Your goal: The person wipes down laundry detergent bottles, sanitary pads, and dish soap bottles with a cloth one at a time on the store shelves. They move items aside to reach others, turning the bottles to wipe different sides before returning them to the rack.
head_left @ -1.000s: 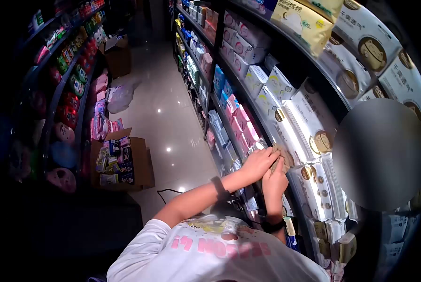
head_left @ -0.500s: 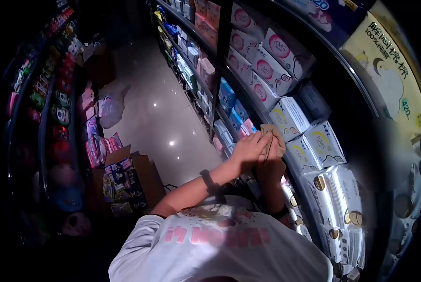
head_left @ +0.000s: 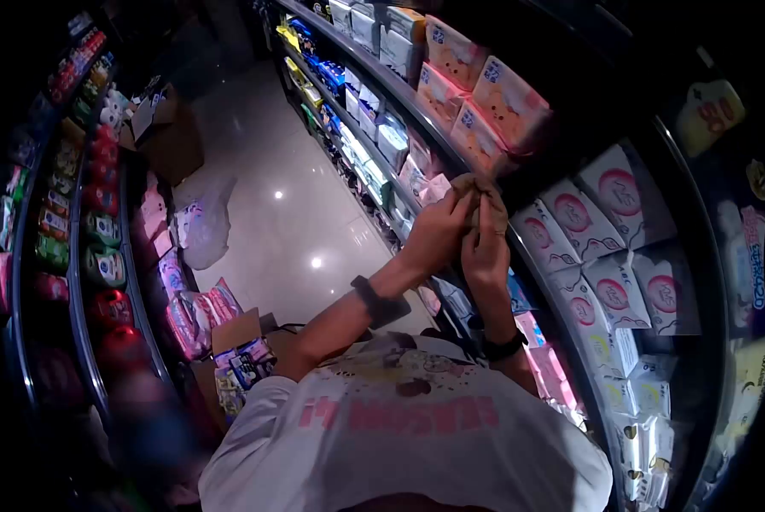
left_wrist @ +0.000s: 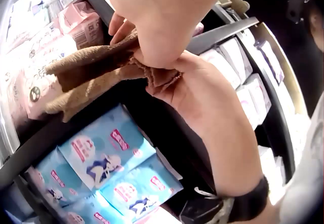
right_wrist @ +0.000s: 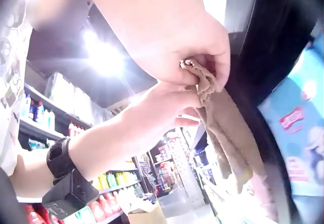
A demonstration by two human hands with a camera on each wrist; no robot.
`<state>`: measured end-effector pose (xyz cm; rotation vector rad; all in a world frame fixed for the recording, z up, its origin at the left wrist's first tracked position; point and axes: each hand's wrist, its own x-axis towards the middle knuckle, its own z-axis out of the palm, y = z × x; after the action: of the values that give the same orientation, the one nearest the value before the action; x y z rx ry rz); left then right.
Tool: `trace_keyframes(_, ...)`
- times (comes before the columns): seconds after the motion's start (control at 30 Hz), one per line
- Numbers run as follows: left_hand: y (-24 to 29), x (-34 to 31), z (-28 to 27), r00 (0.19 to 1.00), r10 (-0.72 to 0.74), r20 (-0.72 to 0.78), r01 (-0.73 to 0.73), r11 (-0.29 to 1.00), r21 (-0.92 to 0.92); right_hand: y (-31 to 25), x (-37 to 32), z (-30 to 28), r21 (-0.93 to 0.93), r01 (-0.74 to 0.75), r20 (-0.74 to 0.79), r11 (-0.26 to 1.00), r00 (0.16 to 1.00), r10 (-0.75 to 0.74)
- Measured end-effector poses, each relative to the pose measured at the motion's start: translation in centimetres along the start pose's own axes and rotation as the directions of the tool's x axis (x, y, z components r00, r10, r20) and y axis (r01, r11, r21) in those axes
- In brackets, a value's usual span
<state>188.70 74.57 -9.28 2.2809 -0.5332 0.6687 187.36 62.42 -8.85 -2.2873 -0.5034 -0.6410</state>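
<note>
Both hands meet on a folded brown cloth [left_wrist: 93, 64] in front of the right-hand shelves. My right hand [right_wrist: 177, 44] curls its fingers round a bunched part of the cloth, and the rest hangs down from it in the right wrist view. My left hand [head_left: 438, 232] lies against the right one and grips the cloth too, its fingertips partly behind the fabric in the left wrist view. Close below the cloth sit blue printed packs [left_wrist: 109, 145]. Pink packs [left_wrist: 81, 24] stand just beyond it.
Shelves of orange packs [head_left: 506, 102] and white packs with pink circles [head_left: 617, 192] curve along the right. Bottles [head_left: 105, 230] line the left shelves. Cartons, one a brown box [head_left: 173, 141], and a plastic bag [head_left: 207, 226] lie on the aisle floor [head_left: 288, 162].
Both hands have moved farther along the shelf with the cloth, from the white packs past the yellow-marked ones toward the orange and pink packs. The cloth stays in both hands.
</note>
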Motion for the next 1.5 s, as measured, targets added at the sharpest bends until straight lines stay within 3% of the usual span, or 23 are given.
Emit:
trace_keyframes(0.03, -1.6, 0.8, -0.2, 0.998, -0.003, 0.060, 0.005, 1.000, -0.025, -1.3, 1.2, 0.7, -0.142, -0.281, 0.193, 0.949, 0.933, 0.305)
trace_keyframes(0.13, -5.9, 2.8, -1.3, 0.985, 0.120, 0.125, -0.101, 0.985, -0.142, -3.3, 3.8, 3.9, -0.307, -0.412, 0.097, 0.858, 0.883, 0.459)
trace_keyframes(0.33, -11.4, 6.1, -3.4, 0.974, 0.071, 0.215, -0.049, 0.993, -0.107, -4.2, 8.2, 7.9, -0.300, -0.375, 0.001, 0.877, 0.920, 0.393)
trace_keyframes(0.4, -12.9, 6.7, -4.4, 0.987, 0.031, 0.156, -0.007, 0.988, -0.152, -4.5, 9.8, 9.5, -0.302, -0.401, 0.000, 0.865, 0.907, 0.421)
trace_keyframes(0.47, -15.3, 7.5, -4.8, 0.982, -0.028, 0.186, 0.049, 0.993, -0.110, -3.6, 11.4, 11.7, -0.265, -0.327, -0.009, 0.907, 0.941, 0.337)
trace_keyframes(0.67, -23.6, 11.2, -7.3, 0.993, -0.065, 0.098, 0.066, 0.998, -0.013, -4.6, 18.3, 18.2, -0.167, -0.344, 0.089, 0.924, 0.928, 0.362)
trace_keyframes(0.8, -29.9, 13.9, -8.7, 0.998, -0.040, -0.039, 0.041, 0.999, 0.025, -4.9, 22.9, 23.8, -0.111, -0.253, 0.053, 0.961, 0.964, 0.260)
trace_keyframes(0.93, -36.7, 17.3, -11.3, 0.997, -0.057, -0.058, 0.061, 0.996, 0.070, -5.8, 28.5, 29.9, -0.112, -0.247, 0.079, 0.962, 0.963, 0.257)
trace_keyframes(1.0, -40.1, 19.0, -12.6, 0.994, -0.106, 0.013, 0.104, 0.989, 0.105, -6.3, 31.2, 32.9, -0.154, -0.216, 0.097, 0.964, 0.968, 0.233)
trace_keyframes(1.2, -48.3, 23.1, -15.7, 0.988, -0.139, -0.067, 0.147, 0.981, 0.127, -8.4, 39.0, 40.1, -0.220, -0.190, 0.219, 0.957, 0.946, 0.238)
trace_keyframes(1.33, -52.0, 25.0, -17.0, 0.976, -0.192, -0.101, 0.201, 0.975, 0.097, -8.5, 42.2, 44.0, -0.225, -0.116, 0.223, 0.967, 0.960, 0.168)
trace_keyframes(1.47, -55.4, 26.4, -18.0, 0.972, -0.219, -0.086, 0.229, 0.963, 0.142, -10.2, 45.4, 46.7, -0.258, -0.209, 0.288, 0.943, 0.915, 0.282)
trace_keyframes(1.5, -56.0, 26.9, -18.4, 0.971, -0.224, -0.083, 0.234, 0.963, 0.133, -10.1, 45.9, 47.5, -0.244, -0.184, 0.269, 0.952, 0.931, 0.249)
